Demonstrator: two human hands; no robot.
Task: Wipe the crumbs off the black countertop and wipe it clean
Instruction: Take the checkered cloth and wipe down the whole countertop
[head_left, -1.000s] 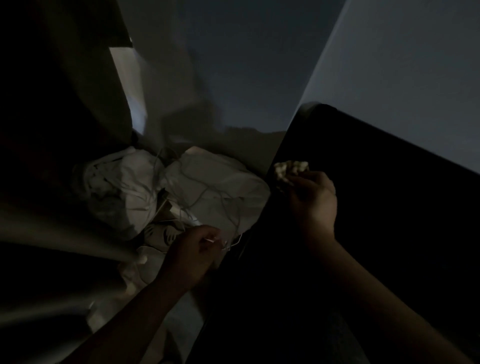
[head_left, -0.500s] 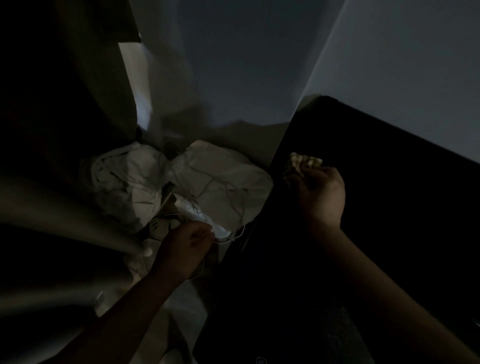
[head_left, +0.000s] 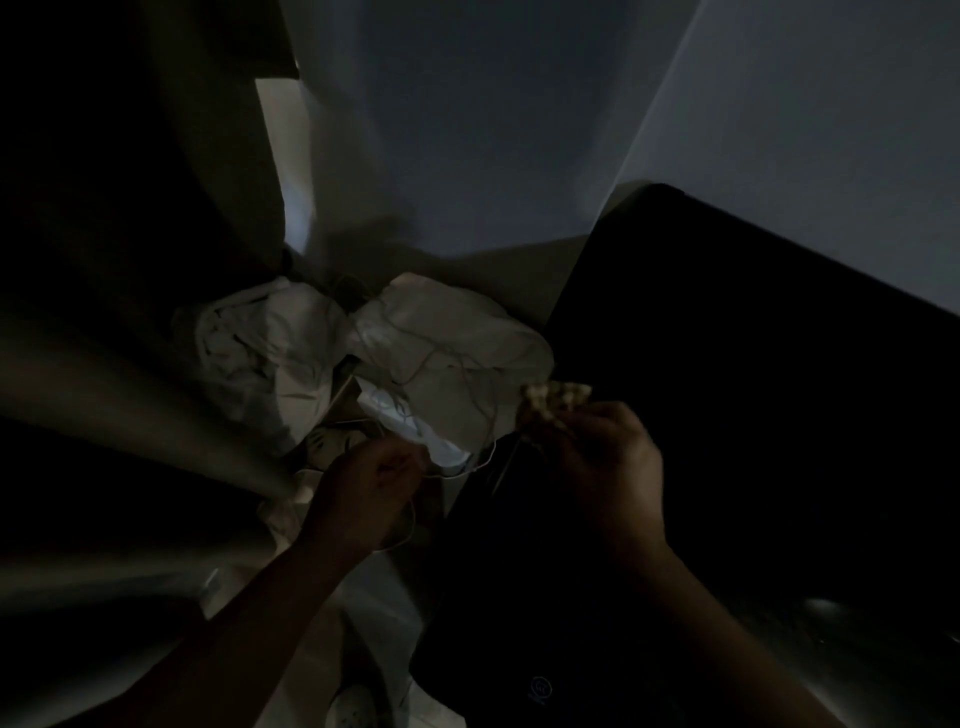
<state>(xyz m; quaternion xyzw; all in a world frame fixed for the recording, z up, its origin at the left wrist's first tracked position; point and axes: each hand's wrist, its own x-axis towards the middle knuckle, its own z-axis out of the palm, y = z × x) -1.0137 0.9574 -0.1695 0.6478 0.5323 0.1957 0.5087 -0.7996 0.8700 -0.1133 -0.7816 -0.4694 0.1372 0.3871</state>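
Head view, very dim: the right hand (head_left: 610, 467) is closed around a small crumpled pale cloth (head_left: 556, 397), which sticks out beyond the fingertips on the far side of the hand. The cloth sits right at the left edge of the black countertop (head_left: 779, 389), roughly midway along that edge, and its bunched end points away from the person and slightly left, toward the gap beside the counter. Whether the cloth touches the surface or is held just above it cannot be told in this light.

The left hand (head_left: 371, 493) is off the counter, to the left of its edge, with fingers curled and pinching a thin pale cord (head_left: 457, 470) and the edge of a white bag (head_left: 415, 426). Behind it lie two larger crumpled white bundles (head_left: 452, 343), just beside the counter's left edge.

The countertop is almost uniformly black; no crumbs can be made out on it. Its near right part is cut off by the frame, and a faint round logo (head_left: 541, 687) shows near its near edge. Both forearms fade into shadow toward the bottom of the frame. Pale walls (head_left: 519, 130) stand beyond the counter's far edge.
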